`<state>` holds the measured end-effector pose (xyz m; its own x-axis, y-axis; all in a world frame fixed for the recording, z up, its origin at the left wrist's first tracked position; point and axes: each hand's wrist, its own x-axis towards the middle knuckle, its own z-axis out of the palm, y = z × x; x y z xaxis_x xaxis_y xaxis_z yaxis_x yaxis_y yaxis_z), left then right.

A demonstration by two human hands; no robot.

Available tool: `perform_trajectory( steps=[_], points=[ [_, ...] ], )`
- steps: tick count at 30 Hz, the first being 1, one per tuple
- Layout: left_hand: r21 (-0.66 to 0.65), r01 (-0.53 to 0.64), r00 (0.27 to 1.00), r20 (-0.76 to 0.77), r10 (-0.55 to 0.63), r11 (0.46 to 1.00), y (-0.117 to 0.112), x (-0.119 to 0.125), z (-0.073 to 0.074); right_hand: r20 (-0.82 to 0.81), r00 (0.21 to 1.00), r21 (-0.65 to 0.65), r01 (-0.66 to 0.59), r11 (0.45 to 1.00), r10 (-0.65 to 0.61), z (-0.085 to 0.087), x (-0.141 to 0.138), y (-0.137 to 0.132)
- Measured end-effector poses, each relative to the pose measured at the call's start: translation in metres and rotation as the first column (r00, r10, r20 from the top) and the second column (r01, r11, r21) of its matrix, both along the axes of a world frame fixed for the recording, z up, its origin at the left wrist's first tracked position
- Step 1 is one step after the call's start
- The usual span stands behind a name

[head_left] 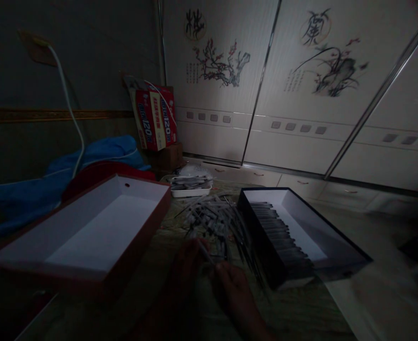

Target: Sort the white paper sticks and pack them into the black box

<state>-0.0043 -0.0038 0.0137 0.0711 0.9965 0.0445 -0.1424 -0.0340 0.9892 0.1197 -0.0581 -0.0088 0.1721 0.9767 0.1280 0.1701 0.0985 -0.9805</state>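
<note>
Low in the middle of the head view, my left hand (187, 258) and my right hand (232, 284) hold a slim pen-like stick (205, 252) between them, one at each end. The fingers of both are closed on it; dimness and blur hide its details. Just beyond my hands lies a loose pile of similar slim sticks (209, 213) on the table. To the right, a black-sided box lid (322, 227) with a white inside holds a row of dark pen-like sticks (278, 229) along its left wall.
On the left stands a red-edged box (88, 237) with a white inside. A white tray (191, 192) of more sticks sits behind the pile. Blue cloth (102, 151), a white cable (68, 104) and a red carton (155, 118) are farther back, before sliding cupboard doors (216, 104).
</note>
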Motion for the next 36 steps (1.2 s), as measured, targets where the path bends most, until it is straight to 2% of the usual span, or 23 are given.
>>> perform_trajectory(
  steps=[2,4,6,8,10,11,12,13,14,17,21,25,28,33,36],
  points=[
    [0.010,-0.019,1.000,-0.009,0.019,1.000,0.001,-0.001,0.004,0.082,0.995,0.018,0.047,0.999,-0.049,0.013,0.005,-0.004],
    [-0.002,-0.049,0.999,0.002,0.049,0.999,0.003,-0.001,0.005,0.147,0.980,0.053,0.126,0.991,-0.133,0.033,0.018,-0.007],
    [-0.041,-0.089,0.996,0.028,0.090,0.995,0.005,0.000,0.003,0.211,0.959,0.108,0.172,0.979,-0.192,0.058,0.042,-0.007],
    [-0.099,-0.149,0.987,0.053,0.154,0.984,0.007,0.000,-0.001,0.320,0.918,0.186,0.180,0.966,-0.233,0.082,0.077,0.000],
    [-0.139,-0.191,0.978,0.062,0.201,0.972,0.008,0.001,-0.005,0.512,0.812,0.225,0.187,0.956,-0.279,0.100,0.120,0.016],
    [-0.140,-0.205,0.976,0.048,0.213,0.969,0.008,0.001,-0.006,0.637,0.724,0.209,0.167,0.963,-0.264,0.105,0.142,0.027],
    [-0.129,-0.215,0.975,0.024,0.220,0.968,0.008,0.001,-0.007,0.775,0.582,0.177,0.172,0.969,-0.245,0.108,0.163,0.039],
    [-0.112,-0.225,0.974,-0.007,0.226,0.968,0.008,0.001,-0.007,0.898,0.392,0.127,0.206,0.970,-0.201,0.109,0.181,0.051],
    [-0.093,-0.234,0.972,-0.041,0.231,0.968,0.008,0.001,-0.007,0.928,0.326,0.107,0.232,0.967,-0.181,0.108,0.197,0.063],
    [-0.066,-0.260,0.961,-0.110,0.252,0.963,0.008,0.000,-0.005,0.973,0.201,0.053,0.288,0.956,-0.115,0.098,0.224,0.096],
    [-0.094,-0.282,0.954,-0.130,0.269,0.955,0.009,-0.003,-0.003,0.996,0.088,-0.053,0.291,0.955,0.028,0.080,0.227,0.130],
    [-0.117,-0.310,0.946,-0.139,0.293,0.944,0.009,-0.004,-0.002,0.988,0.023,-0.155,0.248,0.956,0.154,0.064,0.223,0.159],
    [-0.114,-0.311,0.945,-0.142,0.295,0.943,0.010,-0.004,-0.004,0.979,0.003,-0.198,0.220,0.955,0.203,0.055,0.220,0.174],
    [-0.088,-0.309,0.944,-0.153,0.294,0.947,0.013,-0.005,-0.013,0.979,0.022,-0.205,0.185,0.961,0.204,0.045,0.218,0.175],
    [-0.075,-0.312,0.945,-0.132,0.301,0.947,0.013,-0.004,-0.014,0.984,0.054,-0.176,0.166,0.970,0.169,0.050,0.218,0.169]
  ],
)
